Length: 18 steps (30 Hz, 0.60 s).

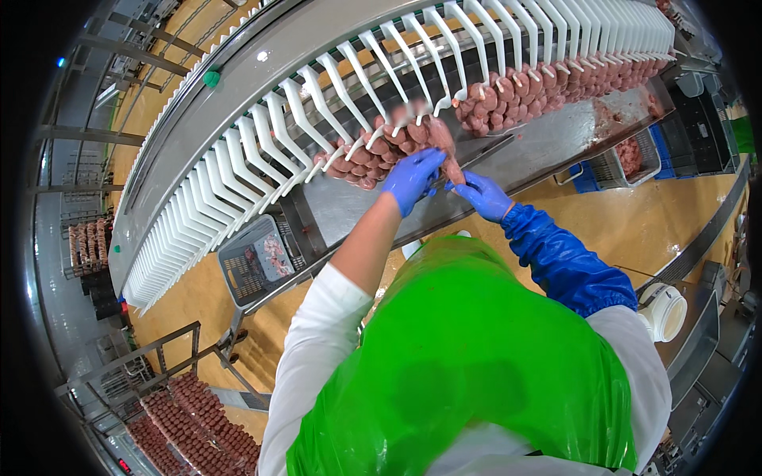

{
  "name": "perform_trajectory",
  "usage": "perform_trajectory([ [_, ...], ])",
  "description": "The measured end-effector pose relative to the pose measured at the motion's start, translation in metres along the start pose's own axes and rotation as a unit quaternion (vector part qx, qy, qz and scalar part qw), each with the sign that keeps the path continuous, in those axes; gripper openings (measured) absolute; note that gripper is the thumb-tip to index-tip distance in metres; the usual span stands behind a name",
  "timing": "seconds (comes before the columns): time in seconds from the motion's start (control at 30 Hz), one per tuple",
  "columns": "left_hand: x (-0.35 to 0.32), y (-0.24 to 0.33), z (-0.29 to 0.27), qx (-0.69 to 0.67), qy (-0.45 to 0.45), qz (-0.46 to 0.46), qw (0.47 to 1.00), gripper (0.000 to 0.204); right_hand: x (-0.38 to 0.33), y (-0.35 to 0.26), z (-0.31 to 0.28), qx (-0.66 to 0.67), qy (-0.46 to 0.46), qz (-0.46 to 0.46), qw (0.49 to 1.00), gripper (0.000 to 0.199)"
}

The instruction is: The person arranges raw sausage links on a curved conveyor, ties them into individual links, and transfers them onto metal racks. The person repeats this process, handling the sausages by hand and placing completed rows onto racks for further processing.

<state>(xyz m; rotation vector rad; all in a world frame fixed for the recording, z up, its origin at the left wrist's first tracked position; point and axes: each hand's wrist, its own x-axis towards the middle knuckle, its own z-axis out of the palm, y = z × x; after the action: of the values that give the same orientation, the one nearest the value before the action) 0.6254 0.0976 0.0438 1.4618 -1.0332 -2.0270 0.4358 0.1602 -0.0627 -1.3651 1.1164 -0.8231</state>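
A string of raw pink sausages [451,155] hangs down from the white hooks [413,71] of a curved rack. My left hand [414,181], in a blue glove, has its fingers curled against the left side of that string. My right hand [483,195], also gloved in blue, pinches the string's lower end. The two hands are close together, just above the metal tray. Left of them, bunched sausage links [365,165] hang from the hooks. More bunched links [516,103] hang to the right. Some fingertips of my left hand are hidden.
Beneath the hooks runs a long metal tray [548,147] with meat scraps at its right end. A grey crate [255,262] with scraps stands below left, and another crate [635,159] with meat at right. A white bucket [663,312] stands near my right elbow. Loaded sausage racks [194,420] are at lower left.
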Motion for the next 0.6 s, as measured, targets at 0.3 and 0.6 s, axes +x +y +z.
perform_trajectory([
  [0.3, 0.042, -0.003, 0.010, 0.097, 0.034, 0.035, 0.994, 0.024, -0.002, -0.006, -0.002, -0.083, 0.021, -0.003, 0.996, 0.036],
  [0.6, 0.055, -0.003, -0.007, 0.073, -0.027, 0.021, 0.997, 0.017, 0.008, 0.007, 0.001, -0.073, 0.051, -0.056, 0.994, 0.031],
])
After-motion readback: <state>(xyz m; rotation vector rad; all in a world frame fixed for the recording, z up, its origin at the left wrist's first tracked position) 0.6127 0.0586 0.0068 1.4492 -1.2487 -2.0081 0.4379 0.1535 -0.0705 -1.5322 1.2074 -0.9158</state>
